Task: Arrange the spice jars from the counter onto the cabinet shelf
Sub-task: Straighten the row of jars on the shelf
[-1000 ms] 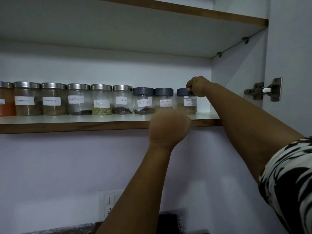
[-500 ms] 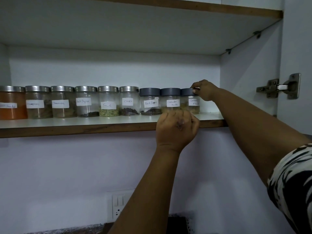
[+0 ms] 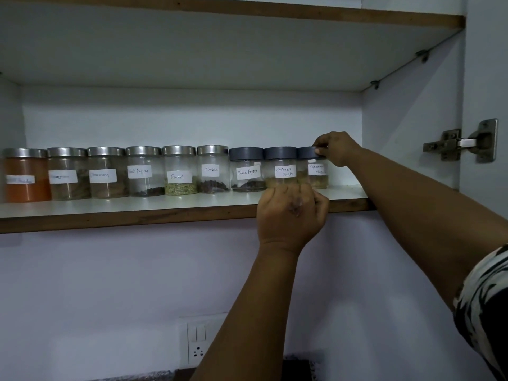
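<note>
A row of labelled glass spice jars stands on the white cabinet shelf (image 3: 110, 213). Several on the left have steel lids, among them an orange powder jar (image 3: 26, 177), Fennel (image 3: 180, 169) and Cloves (image 3: 212, 169). Three on the right have grey lids: Black Pepper (image 3: 246, 169), Coriander Powder (image 3: 280, 166) and Garam Masala (image 3: 317, 171). My right hand (image 3: 336, 148) grips the lid of the Garam Masala jar at the row's right end. My left hand (image 3: 291, 213) is curled into a fist at the shelf's front edge, hiding the bases of the two rightmost jars.
An upper shelf (image 3: 247, 11) sits close above the jars. The cabinet side wall (image 3: 412, 119) is just right of the last jar, with a door hinge (image 3: 461, 141) beyond. A wall socket (image 3: 198, 342) sits below, above a dark counter edge.
The Garam Masala jar has slid left under my right hand, closing the gap to the Coriander Powder jar. My left hand has risen slightly to the shelf edge.
</note>
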